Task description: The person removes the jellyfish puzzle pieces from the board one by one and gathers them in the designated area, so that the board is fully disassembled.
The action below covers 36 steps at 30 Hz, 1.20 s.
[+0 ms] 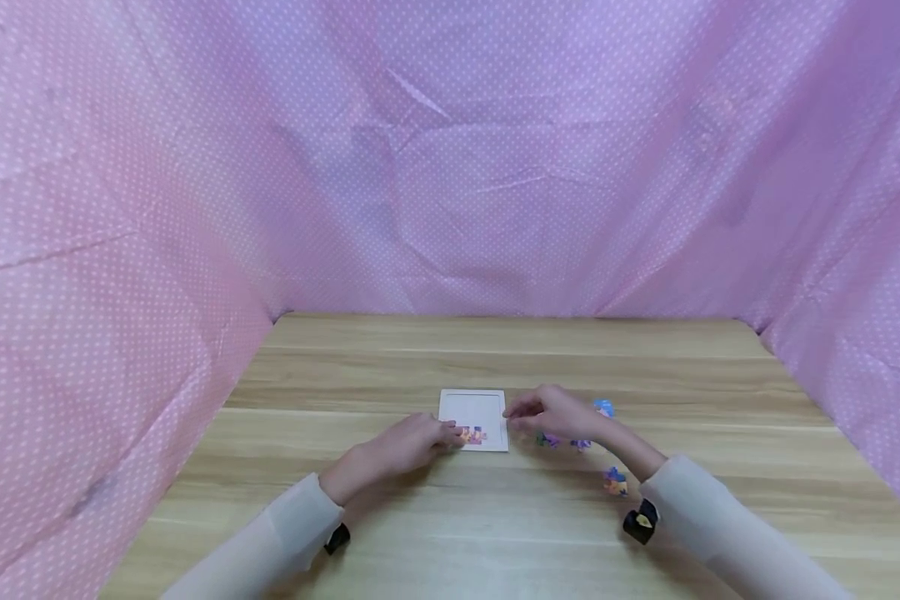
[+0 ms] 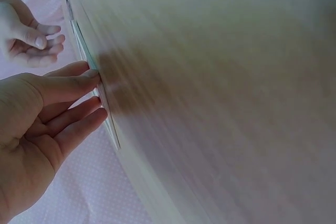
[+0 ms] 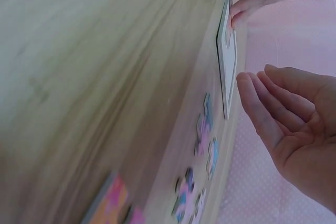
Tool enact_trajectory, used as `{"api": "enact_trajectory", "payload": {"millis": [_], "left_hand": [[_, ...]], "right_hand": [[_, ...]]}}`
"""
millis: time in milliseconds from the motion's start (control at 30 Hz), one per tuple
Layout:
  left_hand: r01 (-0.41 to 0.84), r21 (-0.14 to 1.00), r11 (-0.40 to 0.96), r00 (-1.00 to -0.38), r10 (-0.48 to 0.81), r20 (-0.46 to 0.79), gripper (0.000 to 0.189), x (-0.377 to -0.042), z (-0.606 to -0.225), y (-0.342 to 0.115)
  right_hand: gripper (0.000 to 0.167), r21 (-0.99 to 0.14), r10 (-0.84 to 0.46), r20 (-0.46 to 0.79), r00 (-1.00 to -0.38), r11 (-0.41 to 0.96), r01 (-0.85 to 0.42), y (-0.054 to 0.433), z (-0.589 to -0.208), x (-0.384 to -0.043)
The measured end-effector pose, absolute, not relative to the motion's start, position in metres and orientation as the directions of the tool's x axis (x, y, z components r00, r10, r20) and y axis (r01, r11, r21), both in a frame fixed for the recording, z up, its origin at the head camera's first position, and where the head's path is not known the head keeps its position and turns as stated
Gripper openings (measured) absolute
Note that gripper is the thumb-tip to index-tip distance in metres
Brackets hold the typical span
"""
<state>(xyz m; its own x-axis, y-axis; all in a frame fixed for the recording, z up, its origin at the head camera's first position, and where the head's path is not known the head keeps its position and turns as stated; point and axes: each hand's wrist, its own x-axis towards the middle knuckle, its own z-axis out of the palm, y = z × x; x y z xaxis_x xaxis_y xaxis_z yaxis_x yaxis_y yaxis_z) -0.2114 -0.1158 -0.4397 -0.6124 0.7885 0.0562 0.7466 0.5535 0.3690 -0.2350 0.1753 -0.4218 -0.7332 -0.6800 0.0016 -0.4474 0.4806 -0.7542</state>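
Observation:
A white puzzle frame (image 1: 494, 445) lies flat on the table, with a few joined pink and orange jigsaw pieces (image 1: 476, 435) in its near left part. My left hand (image 1: 417, 442) grips the frame's near left corner. Its thumb is at the outer edge and its fingers lie over the pieces, partly hiding them. Beside the frame's right edge hovers my right hand (image 1: 551, 412), fingers gently bent. In the right wrist view nothing shows between the thumb and fingers of this right hand (image 3: 294, 114), which stand apart.
Loose jigsaw pieces lie right of the frame: a blue one (image 1: 603, 407), purple and green ones (image 1: 548, 439), a purple one (image 1: 581, 445), and a blue and orange group (image 1: 615, 481) near the right wrist. A pink dotted cloth (image 1: 450, 208) hangs around the wooden table (image 1: 360, 358).

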Motion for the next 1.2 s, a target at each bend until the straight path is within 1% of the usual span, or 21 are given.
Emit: {"api": "enact_trajectory", "payload": {"millis": [267, 467, 600, 733, 800, 833, 933, 1000, 1100, 1200], "left_hand": [[0.762, 0.356, 0.541, -0.603, 0.793, 0.088, 0.024, -0.214, -0.437, -0.116], [0.766, 0.347, 0.541, -0.601, 0.794, 0.090, 0.023, -0.213, -0.437, -0.117], [0.773, 0.341, 0.534, -0.594, 0.799, 0.094, 0.021, -0.214, -0.438, -0.117], [0.773, 0.349, 0.530, -0.594, 0.798, 0.105, 0.021, -0.214, -0.439, -0.118], [0.771, 0.360, 0.525, -0.593, 0.798, 0.107, 0.021, -0.214, -0.439, -0.119], [0.771, 0.364, 0.523, -0.593, 0.798, 0.107, 0.021, -0.213, -0.439, -0.119], [0.769, 0.376, 0.517, -0.588, 0.802, 0.100, 0.020, -0.212, -0.439, -0.121], [0.767, 0.374, 0.521, -0.591, 0.801, 0.097, 0.020, -0.212, -0.440, -0.121], [0.768, 0.372, 0.521, -0.591, 0.800, 0.102, 0.020, -0.213, -0.441, -0.120], [0.776, 0.362, 0.517, -0.586, 0.803, 0.108, 0.020, -0.215, -0.443, -0.119]], "right_hand": [[0.022, -0.782, -0.686, 0.031, -0.727, 0.437, -0.446, 0.153, -0.420, -0.244], [0.022, -0.760, -0.652, 0.022, -0.758, 0.482, -0.436, 0.133, -0.425, -0.248], [0.025, -0.748, -0.650, -0.001, -0.760, 0.505, -0.431, 0.123, -0.429, -0.251], [0.024, -0.752, -0.668, 0.013, -0.744, 0.484, -0.447, 0.115, -0.432, -0.254], [0.021, -0.755, -0.680, 0.005, -0.733, 0.479, -0.448, 0.111, -0.433, -0.253], [0.019, -0.746, -0.697, 0.023, -0.717, 0.466, -0.476, 0.110, -0.440, -0.257], [0.016, -0.738, -0.711, 0.006, -0.703, 0.472, -0.483, 0.105, -0.440, -0.255], [0.016, -0.743, -0.707, -0.009, -0.707, 0.478, -0.469, 0.104, -0.439, -0.254], [0.020, -0.746, -0.683, -0.041, -0.730, 0.506, -0.432, 0.102, -0.434, -0.250], [0.023, -0.720, -0.666, -0.055, -0.743, 0.542, -0.432, 0.102, -0.434, -0.249]]}}
